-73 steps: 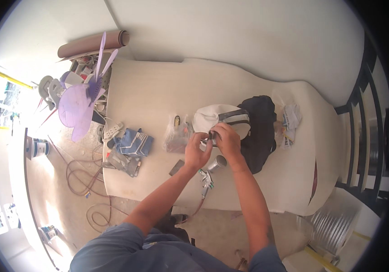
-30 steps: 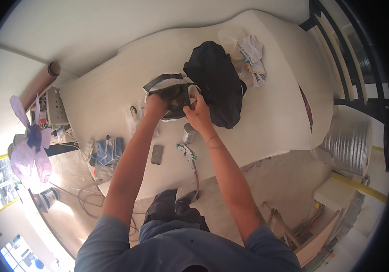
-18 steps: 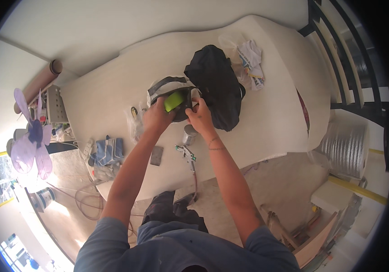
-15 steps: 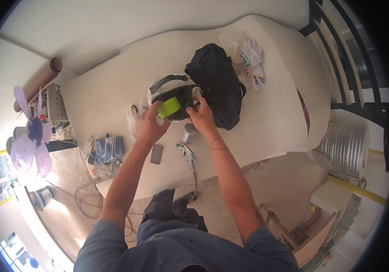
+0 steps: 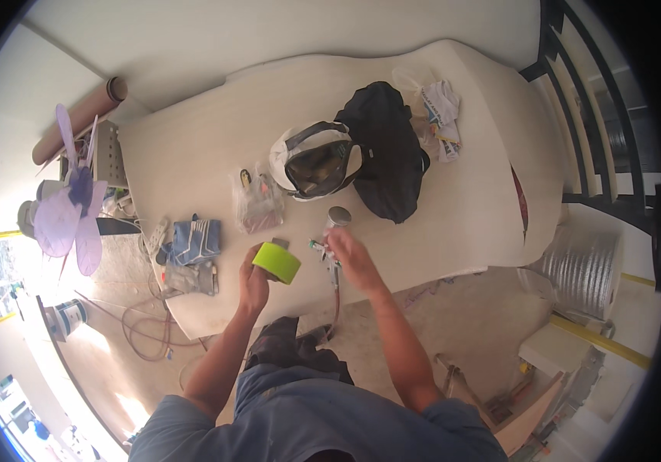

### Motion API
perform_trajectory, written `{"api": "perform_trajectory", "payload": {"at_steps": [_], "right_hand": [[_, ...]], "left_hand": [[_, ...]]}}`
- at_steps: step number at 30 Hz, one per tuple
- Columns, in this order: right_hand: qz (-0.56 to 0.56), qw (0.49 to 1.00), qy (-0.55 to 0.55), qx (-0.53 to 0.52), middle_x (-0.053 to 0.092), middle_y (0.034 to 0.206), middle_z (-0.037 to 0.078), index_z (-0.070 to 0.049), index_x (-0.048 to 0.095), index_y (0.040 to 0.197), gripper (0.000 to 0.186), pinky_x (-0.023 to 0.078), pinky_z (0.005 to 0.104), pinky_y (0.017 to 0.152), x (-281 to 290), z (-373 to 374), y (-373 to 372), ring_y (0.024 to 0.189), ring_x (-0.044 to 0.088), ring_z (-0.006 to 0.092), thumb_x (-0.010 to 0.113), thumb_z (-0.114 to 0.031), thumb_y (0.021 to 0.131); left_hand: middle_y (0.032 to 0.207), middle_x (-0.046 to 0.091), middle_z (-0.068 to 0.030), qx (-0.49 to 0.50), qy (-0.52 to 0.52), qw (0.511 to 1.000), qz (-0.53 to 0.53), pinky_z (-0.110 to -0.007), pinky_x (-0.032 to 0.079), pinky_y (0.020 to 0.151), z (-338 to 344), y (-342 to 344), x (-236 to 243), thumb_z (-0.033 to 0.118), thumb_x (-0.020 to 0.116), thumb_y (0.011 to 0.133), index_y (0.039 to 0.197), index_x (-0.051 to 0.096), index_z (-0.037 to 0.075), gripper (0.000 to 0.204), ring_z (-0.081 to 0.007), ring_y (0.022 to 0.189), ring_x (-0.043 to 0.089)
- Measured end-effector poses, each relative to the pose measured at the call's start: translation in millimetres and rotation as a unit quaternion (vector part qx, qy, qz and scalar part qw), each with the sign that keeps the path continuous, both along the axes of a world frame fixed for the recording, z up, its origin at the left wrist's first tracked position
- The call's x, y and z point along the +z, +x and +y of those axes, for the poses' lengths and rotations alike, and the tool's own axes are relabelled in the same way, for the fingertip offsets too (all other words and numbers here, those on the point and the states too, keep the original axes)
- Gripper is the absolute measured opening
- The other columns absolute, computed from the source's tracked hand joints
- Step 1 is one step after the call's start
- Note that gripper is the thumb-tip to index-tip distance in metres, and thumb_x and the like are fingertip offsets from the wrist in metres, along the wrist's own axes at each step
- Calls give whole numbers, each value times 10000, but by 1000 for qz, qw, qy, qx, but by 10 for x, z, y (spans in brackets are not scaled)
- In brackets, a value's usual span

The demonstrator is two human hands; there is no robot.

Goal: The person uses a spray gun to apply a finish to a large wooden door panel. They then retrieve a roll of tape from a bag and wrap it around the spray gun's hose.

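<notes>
My left hand (image 5: 252, 282) holds a roll of bright green tape (image 5: 277, 262) over the near edge of the covered table, its fingers round the back of the roll. To its right, my slightly blurred right hand (image 5: 352, 258) is closed at a spray gun (image 5: 327, 254), between the gun body and its metal cup (image 5: 338, 216). The fingers cover part of the gun. A hose (image 5: 336, 300) runs from the gun toward me. Beyond my hands sits a white and black respirator hood (image 5: 319, 162) with a dark visor. A small grey pad (image 5: 279, 242) lies partly hidden behind the tape.
A black bag (image 5: 384, 154) lies beside the hood, with a plastic bag and printed cloth (image 5: 441, 115) past it. A clear bag of small items (image 5: 259, 202), a blue folded cloth (image 5: 196, 239) and grey gloves (image 5: 192, 279) lie leftward. A coiled hose (image 5: 146, 335) rests on the floor.
Both hands have drawn back toward me from the hood. The left hand has carried the green tape away from it, and the right hand has gone to the spray gun.
</notes>
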State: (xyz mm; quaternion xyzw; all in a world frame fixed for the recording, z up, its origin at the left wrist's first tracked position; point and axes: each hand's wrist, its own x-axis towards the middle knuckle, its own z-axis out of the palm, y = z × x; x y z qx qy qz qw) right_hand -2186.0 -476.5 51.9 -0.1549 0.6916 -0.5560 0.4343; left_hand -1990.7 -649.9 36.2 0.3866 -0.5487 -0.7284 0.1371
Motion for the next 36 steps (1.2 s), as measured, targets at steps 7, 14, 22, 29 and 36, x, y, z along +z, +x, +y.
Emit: {"api": "perform_trajectory", "payload": {"at_steps": [7,14,22,29,36], "right_hand": [[214,972,-92,-16,710,1207,111,10,623,1353,419,498,346,1015,1147,304,925,1125,651,194,701,-268,1050],[43,989,-132,-54,731,1150,60,39,642,1309,319,512,286,963,1883,694,1136,1051,666,117,673,-168,1067],[123,979,-127,97,744,1156,58,40,649,1309,289,526,271,935,2363,1444,1912,1026,676,99,650,-129,1075],[-104,976,-191,-18,738,1213,74,69,609,1374,340,527,231,933,2256,1799,2411,1088,674,91,649,-84,1073],[-20,980,-195,-13,723,1263,94,83,570,1442,411,530,247,961,2617,1921,2551,1106,668,97,644,-101,1082]], "left_hand": [[978,698,-71,-139,229,963,-32,-280,500,651,261,-112,808,291,466,1101,1346,626,-9,419,-147,730,614],[1085,758,-127,-166,-270,947,46,-366,580,781,646,86,1701,107,647,1004,1294,694,33,303,-232,831,713],[841,739,-87,-322,155,932,-56,-324,541,621,1081,920,1881,229,588,1072,1142,739,20,268,-164,672,666],[944,769,-122,-202,-254,945,-45,-324,570,661,1698,1383,2210,173,660,1019,1291,693,17,315,-191,677,689],[1191,734,-129,-265,-374,886,67,-385,598,823,1586,1441,2616,48,702,932,1330,696,47,397,-258,995,736]]}}
